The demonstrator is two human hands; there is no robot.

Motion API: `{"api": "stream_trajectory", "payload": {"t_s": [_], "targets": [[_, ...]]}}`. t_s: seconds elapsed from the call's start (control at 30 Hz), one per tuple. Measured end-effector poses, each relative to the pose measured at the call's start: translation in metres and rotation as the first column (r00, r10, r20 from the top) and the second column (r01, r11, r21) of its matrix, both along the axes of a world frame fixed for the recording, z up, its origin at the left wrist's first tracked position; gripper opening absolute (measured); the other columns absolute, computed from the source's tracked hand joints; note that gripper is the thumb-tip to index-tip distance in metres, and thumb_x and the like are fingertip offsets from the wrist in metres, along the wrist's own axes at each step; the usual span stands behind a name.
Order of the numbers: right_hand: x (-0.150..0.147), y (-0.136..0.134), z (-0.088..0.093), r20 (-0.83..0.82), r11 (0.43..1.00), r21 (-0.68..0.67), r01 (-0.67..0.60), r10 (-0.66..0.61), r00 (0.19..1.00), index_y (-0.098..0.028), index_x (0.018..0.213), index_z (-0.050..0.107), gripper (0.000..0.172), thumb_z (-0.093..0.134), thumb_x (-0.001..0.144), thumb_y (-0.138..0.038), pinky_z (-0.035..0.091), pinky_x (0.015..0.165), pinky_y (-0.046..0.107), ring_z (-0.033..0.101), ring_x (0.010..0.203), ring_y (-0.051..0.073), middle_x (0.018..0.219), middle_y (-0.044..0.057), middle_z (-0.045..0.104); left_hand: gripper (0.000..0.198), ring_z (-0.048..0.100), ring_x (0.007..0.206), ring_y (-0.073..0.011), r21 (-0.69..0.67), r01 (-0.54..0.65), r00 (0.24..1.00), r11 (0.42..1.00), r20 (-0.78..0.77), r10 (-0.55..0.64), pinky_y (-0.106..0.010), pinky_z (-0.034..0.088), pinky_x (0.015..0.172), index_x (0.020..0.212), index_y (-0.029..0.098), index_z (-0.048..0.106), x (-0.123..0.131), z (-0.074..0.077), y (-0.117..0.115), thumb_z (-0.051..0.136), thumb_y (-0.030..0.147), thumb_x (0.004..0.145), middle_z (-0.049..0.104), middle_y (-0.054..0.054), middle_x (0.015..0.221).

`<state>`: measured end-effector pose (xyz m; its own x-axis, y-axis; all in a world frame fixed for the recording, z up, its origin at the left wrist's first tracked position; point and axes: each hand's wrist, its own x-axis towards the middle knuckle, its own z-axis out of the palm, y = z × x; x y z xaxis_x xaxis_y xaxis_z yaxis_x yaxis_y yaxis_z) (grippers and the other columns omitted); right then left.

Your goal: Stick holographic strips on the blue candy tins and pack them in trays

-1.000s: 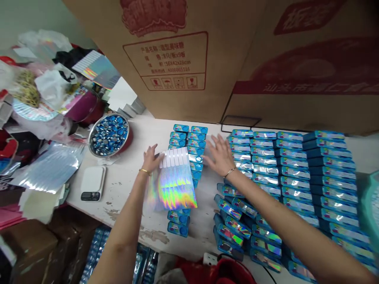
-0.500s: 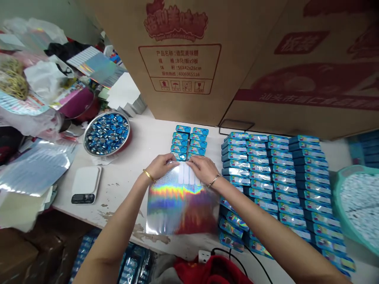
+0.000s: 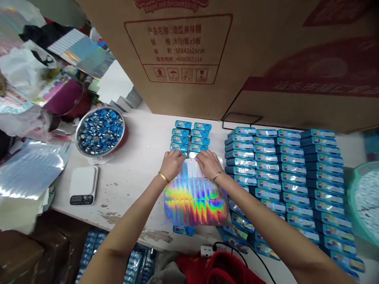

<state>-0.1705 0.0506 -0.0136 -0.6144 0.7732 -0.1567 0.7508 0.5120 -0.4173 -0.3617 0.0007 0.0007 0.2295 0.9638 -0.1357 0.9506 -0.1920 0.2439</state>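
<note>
A shiny holographic sticker sheet (image 3: pixel 195 201) lies over two short columns of small blue boxes (image 3: pixel 191 136) on the white table (image 3: pixel 139 157). My left hand (image 3: pixel 172 163) and my right hand (image 3: pixel 209 163) are both closed, pinching the sheet's far edge side by side, where white strips show. A gold bangle sits on each wrist. One blue box (image 3: pixel 183 230) pokes out under the sheet's near edge.
Many rows of the same blue boxes (image 3: pixel 284 169) fill the right side. A metal bowl of blue caps (image 3: pixel 99 130) and a white scale (image 3: pixel 83 185) stand at the left. Big cardboard cartons (image 3: pixel 225 59) wall the back. A teal basket (image 3: pixel 365 201) sits far right.
A second ago my hands were spread open over the boxes. They have come together and pinched the sheet's far edge. The sheet now lies flat over the two columns.
</note>
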Motion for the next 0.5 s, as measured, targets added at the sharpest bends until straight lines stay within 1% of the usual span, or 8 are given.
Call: {"api": "stream_trajectory", "payload": {"t_s": [0.07, 0.13, 0.23, 0.3, 0.37, 0.4, 0.47, 0.5], "targets": [[0.0, 0.001, -0.003, -0.004, 1.0, 0.017, -0.002, 0.002, 1.0, -0.017, 0.093, 0.065, 0.03, 0.039, 0.1, -0.029, 0.028, 0.074, 0.034, 0.049, 0.091, 0.023, 0.095, 0.009, 0.063, 0.025, 0.055, 0.096, -0.0246, 0.031, 0.052, 0.998, 0.998, -0.026, -0.051, -0.038, 0.038, 0.078, 0.099, 0.021, 0.068, 0.002, -0.003, 0.0, 0.044, 0.019, 0.094, 0.067, -0.008, 0.107], [-0.001, 0.002, -0.006, -0.008, 0.999, 0.037, -0.004, 0.004, 1.0, -0.017, 0.092, 0.065, 0.03, 0.039, 0.1, -0.029, 0.028, 0.074, 0.034, 0.049, 0.09, 0.023, 0.094, 0.009, 0.063, 0.026, 0.055, 0.094, -0.0239, 0.071, 0.085, 0.996, 0.994, -0.034, -0.083, -0.038, 0.039, 0.077, 0.101, 0.02, 0.068, 0.002, -0.008, -0.003, 0.043, 0.016, 0.094, 0.067, -0.008, 0.108], [-0.001, 0.0, -0.009, -0.005, 0.997, 0.073, -0.015, 0.015, 1.0, -0.016, 0.09, 0.065, 0.029, 0.04, 0.1, -0.029, 0.027, 0.074, 0.034, 0.048, 0.089, 0.023, 0.094, 0.009, 0.062, 0.026, 0.057, 0.093, -0.023, 0.135, 0.086, 0.996, 0.987, -0.012, -0.086, -0.037, 0.041, 0.077, 0.106, 0.02, 0.066, 0.002, -0.015, -0.013, 0.045, 0.014, 0.093, 0.067, -0.009, 0.115], [-0.002, -0.001, -0.011, -0.006, 0.994, 0.105, -0.018, 0.019, 1.0, -0.016, 0.089, 0.065, 0.029, 0.04, 0.1, -0.029, 0.027, 0.073, 0.034, 0.048, 0.088, 0.023, 0.093, 0.009, 0.062, 0.024, 0.058, 0.097, -0.0233, 0.176, 0.068, 0.997, 0.982, 0.016, -0.072, -0.038, 0.042, 0.079, 0.104, 0.021, 0.065, 0.005, -0.016, -0.024, 0.046, 0.013, 0.092, 0.066, -0.01, 0.118], [-0.003, -0.003, -0.013, -0.014, 0.99, 0.138, -0.018, 0.02, 1.0, -0.016, 0.089, 0.065, 0.03, 0.039, 0.1, -0.028, 0.026, 0.073, 0.035, 0.047, 0.087, 0.023, 0.091, 0.01, 0.062, 0.02, 0.057, 0.102, -0.0239, 0.214, 0.044, 0.997, 0.976, 0.05, -0.056, -0.038, 0.043, 0.081, 0.097, 0.02, 0.065, 0.01, -0.01, -0.04, 0.047, 0.012, 0.091, 0.065, -0.011, 0.119], [-0.003, -0.004, -0.014, -0.021, 0.988, 0.152, -0.018, 0.021, 1.0, -0.016, 0.09, 0.065, 0.03, 0.039, 0.099, -0.027, 0.026, 0.073, 0.035, 0.047, 0.087, 0.024, 0.091, 0.01, 0.062, 0.018, 0.057, 0.103, -0.0238, 0.227, 0.034, 0.996, 0.973, 0.077, -0.052, -0.037, 0.043, 0.081, 0.093, 0.02, 0.064, 0.014, -0.004, -0.049, 0.047, 0.013, 0.091, 0.065, -0.011, 0.118], [-0.004, -0.006, -0.016, -0.035, 0.986, 0.164, -0.024, 0.03, 0.999, -0.016, 0.092, 0.066, 0.03, 0.038, 0.099, -0.026, 0.026, 0.073, 0.035, 0.047, 0.087, 0.024, 0.09, 0.011, 0.062, 0.014, 0.059, 0.098, -0.0222, 0.227, -0.006, 0.982, 0.974, 0.185, -0.037, -0.036, 0.043, 0.079, 0.087, 0.019, 0.062, 0.023, 0.014, -0.064, 0.049, 0.015, 0.091, 0.067, -0.01, 0.109], [-0.004, -0.007, -0.017, -0.047, 0.986, 0.164, -0.024, 0.033, 0.998, -0.016, 0.094, 0.066, 0.03, 0.038, 0.099, -0.025, 0.027, 0.074, 0.036, 0.047, 0.087, 0.024, 0.09, 0.011, 0.062, 0.011, 0.06, 0.093, -0.0207, 0.215, -0.06, 0.962, 0.975, 0.273, -0.001, -0.035, 0.042, 0.078, 0.086, 0.019, 0.06, 0.028, 0.024, -0.069, 0.051, 0.017, 0.09, 0.067, -0.008, 0.102]]}}
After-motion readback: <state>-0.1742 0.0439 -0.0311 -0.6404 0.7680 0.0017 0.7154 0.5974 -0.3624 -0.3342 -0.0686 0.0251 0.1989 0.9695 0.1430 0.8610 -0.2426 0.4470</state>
